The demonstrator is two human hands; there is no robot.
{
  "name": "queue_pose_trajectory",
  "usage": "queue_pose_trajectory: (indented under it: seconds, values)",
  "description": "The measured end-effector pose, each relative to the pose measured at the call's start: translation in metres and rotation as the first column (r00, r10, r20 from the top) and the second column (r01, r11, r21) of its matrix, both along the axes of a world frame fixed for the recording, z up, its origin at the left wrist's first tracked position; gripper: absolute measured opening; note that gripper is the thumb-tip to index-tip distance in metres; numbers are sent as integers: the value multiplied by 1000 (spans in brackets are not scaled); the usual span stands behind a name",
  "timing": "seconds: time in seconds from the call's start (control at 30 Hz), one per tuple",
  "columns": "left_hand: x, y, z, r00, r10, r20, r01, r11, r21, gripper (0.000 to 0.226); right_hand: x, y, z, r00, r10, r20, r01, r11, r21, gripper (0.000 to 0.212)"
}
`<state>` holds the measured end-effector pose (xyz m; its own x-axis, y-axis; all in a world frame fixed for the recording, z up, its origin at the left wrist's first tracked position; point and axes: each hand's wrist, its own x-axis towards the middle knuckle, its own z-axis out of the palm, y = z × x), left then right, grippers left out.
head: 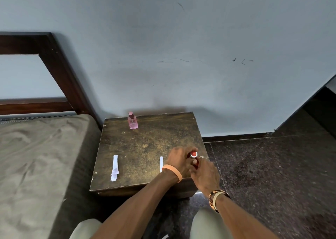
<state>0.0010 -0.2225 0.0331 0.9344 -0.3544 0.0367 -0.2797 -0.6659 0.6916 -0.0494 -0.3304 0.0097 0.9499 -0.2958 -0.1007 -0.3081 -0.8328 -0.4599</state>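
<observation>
Both my hands meet over the near right corner of a small dark wooden table (pixel 145 144). Between them is a small red bottle (pixel 194 155) with a red, silver-rimmed top. My left hand (pixel 179 159), with an orange band on its wrist, grips the upper part of the bottle. My right hand (pixel 206 175), with a patterned wristband, pinches its lower part. Most of the bottle is hidden by my fingers. A pink perfume bottle (pixel 133 121) stands upright at the table's far edge.
A bundle of white paper strips (pixel 115 167) lies near the table's left front, and one white strip (pixel 161 163) lies beside my left wrist. A bed (pixel 36 156) with a dark wooden headboard stands to the left. Dark speckled floor (pixel 272 175) spreads right. My knees show below.
</observation>
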Motion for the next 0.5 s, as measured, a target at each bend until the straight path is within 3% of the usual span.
queue_pose_trajectory:
  seconds: [0.1, 0.27, 0.5]
  values:
    - [-1, 2, -1, 999, 34, 7, -34, 999, -6, 29, 0, 2, 2, 1000, 4, -1, -4, 1000, -4, 15]
    - [-4, -1, -5, 1000, -7, 0, 7, 1000, 0, 45, -1, 1, 0, 1000, 9, 20, -8, 1000, -2, 10]
    - [1, 3, -4, 998, 69, 10, -68, 997, -35, 23, 0, 1, 3, 1000, 5, -7, -5, 1000, -13, 19]
